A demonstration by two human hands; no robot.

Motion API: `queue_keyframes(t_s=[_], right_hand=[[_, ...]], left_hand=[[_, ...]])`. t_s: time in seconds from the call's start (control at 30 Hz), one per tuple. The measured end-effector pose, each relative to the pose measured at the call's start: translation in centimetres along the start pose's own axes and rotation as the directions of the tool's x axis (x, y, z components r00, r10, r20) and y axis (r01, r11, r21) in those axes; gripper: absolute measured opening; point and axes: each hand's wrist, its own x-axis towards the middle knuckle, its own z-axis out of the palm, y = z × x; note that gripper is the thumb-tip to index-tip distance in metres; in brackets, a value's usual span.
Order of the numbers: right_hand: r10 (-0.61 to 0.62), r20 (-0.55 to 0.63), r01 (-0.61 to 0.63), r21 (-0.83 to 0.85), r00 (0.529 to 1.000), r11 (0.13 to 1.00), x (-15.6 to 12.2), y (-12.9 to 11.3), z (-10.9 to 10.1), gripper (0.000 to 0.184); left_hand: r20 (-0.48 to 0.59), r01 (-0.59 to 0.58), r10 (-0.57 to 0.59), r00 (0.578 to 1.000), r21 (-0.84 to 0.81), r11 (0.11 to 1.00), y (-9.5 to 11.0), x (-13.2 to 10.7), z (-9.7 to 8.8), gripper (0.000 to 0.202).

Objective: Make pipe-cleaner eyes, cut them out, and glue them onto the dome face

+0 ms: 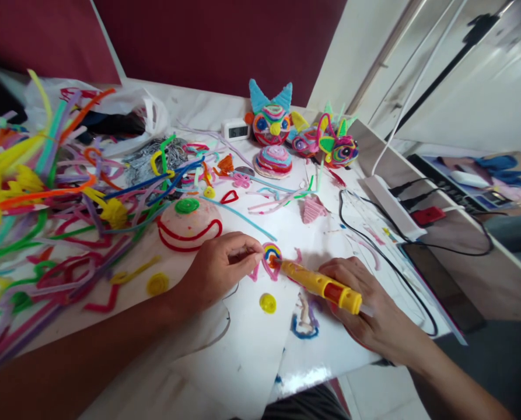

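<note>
"Our right hand (pixel 352 291) is wrapped around the yellow glue gun (pixel 319 281), its tip at the multicoloured piece (pixel 272 261). Why so close?"

"Presumably for accuracy. Our left hand (pixel 219 265) pinches that piece's edge, thumb and finger together, probably to steady it."

"And beyond our hands?"

"A yellow disc (pixel 268 303) lies near them on the surface (pixel 190 106). Pipe cleaners (pixel 52 140) sit heaped at left, seemingly to stay within reach; an eared figure (pixel 272 125) stands behind."

The one camera sat on the head and looked forward and down, close over the table (pixel 317 364), at the left hand (pixel 219 268) and right hand (pixel 360 297).
</note>
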Motion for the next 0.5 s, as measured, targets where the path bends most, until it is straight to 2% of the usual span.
queue_keyframes(t_s=[0.27, 0.5], right_hand=[[0.019, 0.057, -0.016, -0.044, 0.998, 0.999, 0.42, -0.45, 0.00, 0.014], [0.012, 0.060, -0.007, -0.073, 0.998, 0.997, 0.44, -0.34, 0.17, 0.015]], left_hand=[[-0.009, -0.052, 0.053, 0.999, 0.036, 0.998, 0.09, 0.00, -0.05, 0.009], [-0.008, -0.047, 0.047, 0.999, 0.014, 0.999, 0.29, 0.04, -0.14, 0.009]])
